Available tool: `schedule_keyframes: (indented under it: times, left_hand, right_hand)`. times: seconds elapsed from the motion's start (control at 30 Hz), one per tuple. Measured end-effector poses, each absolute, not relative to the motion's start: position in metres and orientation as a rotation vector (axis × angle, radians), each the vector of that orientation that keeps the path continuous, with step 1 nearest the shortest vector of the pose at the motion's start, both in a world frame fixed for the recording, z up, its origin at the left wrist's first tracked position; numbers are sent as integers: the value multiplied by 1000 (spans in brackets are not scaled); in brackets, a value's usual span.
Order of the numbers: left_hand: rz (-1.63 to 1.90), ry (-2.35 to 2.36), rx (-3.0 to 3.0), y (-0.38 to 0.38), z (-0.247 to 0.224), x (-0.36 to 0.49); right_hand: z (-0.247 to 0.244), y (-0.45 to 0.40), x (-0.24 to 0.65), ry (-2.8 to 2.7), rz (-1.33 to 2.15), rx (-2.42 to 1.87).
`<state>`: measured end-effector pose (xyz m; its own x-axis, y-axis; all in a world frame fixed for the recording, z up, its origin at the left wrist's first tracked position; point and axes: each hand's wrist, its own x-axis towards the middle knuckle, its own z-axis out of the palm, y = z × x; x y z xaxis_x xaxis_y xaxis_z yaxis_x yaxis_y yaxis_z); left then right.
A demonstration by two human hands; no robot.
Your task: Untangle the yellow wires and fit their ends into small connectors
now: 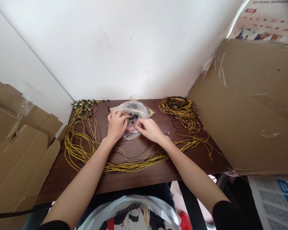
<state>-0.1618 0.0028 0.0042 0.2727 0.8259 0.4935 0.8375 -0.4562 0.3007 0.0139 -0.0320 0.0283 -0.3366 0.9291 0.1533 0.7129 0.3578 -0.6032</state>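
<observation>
Brown tabletop [134,181]; poster [264,23] lettering blurred, unreadable; right fingers [141,123] pinched on thin wire [133,130]; left fingers' [119,114] grip unclear.

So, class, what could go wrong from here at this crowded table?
The small black parts at the thin plastic bag could scatter if either the left hand or right hand tugs it. The yellow and black wires run beneath both forearms, so an arm might drag them. The loose coil has overlapping loops that may tangle.

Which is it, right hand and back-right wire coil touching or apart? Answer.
Apart: the head view shows brown table between right hand and wire coil.
</observation>
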Motion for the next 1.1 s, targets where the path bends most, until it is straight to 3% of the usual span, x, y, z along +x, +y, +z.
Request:
schedule_keyframes:
  times: [1.1]
  left_hand:
    - [-1244, -1584, -2429, 1, 13, -157]
  right_hand:
    - [27, -32, 14, -2067, 555, -1401]
